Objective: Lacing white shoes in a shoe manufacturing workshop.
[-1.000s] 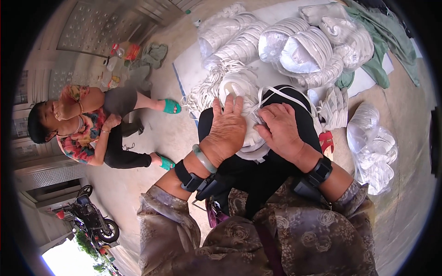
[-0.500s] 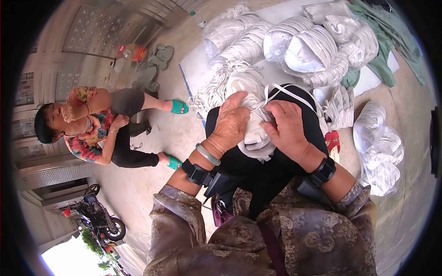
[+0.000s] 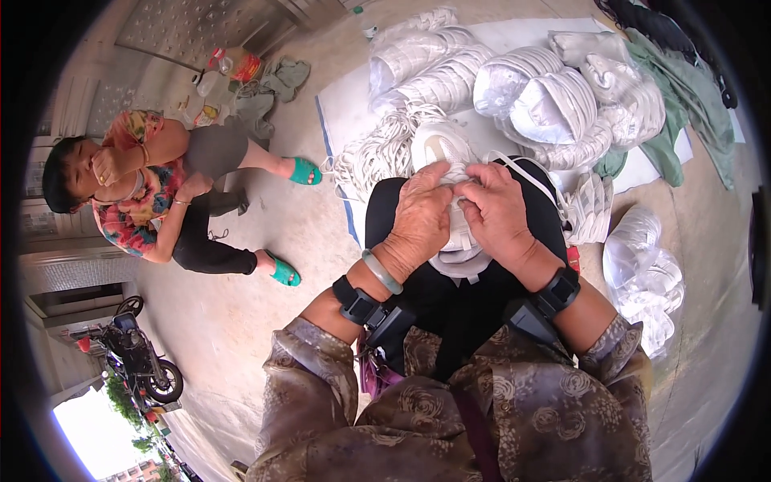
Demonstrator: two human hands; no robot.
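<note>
A white shoe point(image 3: 459, 239) rests on my black-clad lap, its toe end pointing away from me. My left hand point(image 3: 421, 210) grips it from the left, thumb and fingers bent over its lacing area. From the right, my right hand point(image 3: 499, 215) closes on the same area, and both hands' fingertips nearly meet there. Exactly what the fingertips pinch is hidden. A white lace point(image 3: 530, 170) loops out to the right beyond my right hand. Just past my left knee lies a bundle of white laces point(image 3: 376, 154).
Nested stacks of white shoe pieces point(image 3: 554, 104) lie on a white sheet point(image 3: 341, 120) ahead, beside green cloth point(image 3: 671, 112). Bagged white pieces point(image 3: 642, 273) sit on the floor at right. A seated person point(image 3: 157, 189) is at left, with a motorcycle point(image 3: 132, 353) behind.
My hands have drawn closer together over the shoe, the right one moving inward. The whole view has shifted slightly, and the seated person's raised hand is still near the head.
</note>
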